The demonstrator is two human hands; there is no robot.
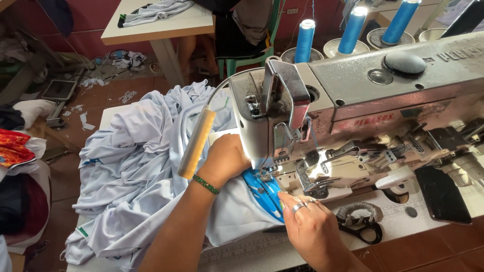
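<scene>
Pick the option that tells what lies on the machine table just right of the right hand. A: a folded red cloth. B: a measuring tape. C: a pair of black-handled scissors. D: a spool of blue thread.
C: a pair of black-handled scissors lies flat on the table beside the right hand, while the blue thread cones stand behind the sewing machine.

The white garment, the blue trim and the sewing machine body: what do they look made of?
White garment: thin, smooth knit-like fabric with a slight sheen, falling in soft folds; probably synthetic. Blue trim under the right hand: glossier fabric strip, exact fibre unclear. Sewing machine body: grey painted metal, scuffed and speckled, with bare shiny steel parts near the needle. The left hand presses the cloth.
</scene>
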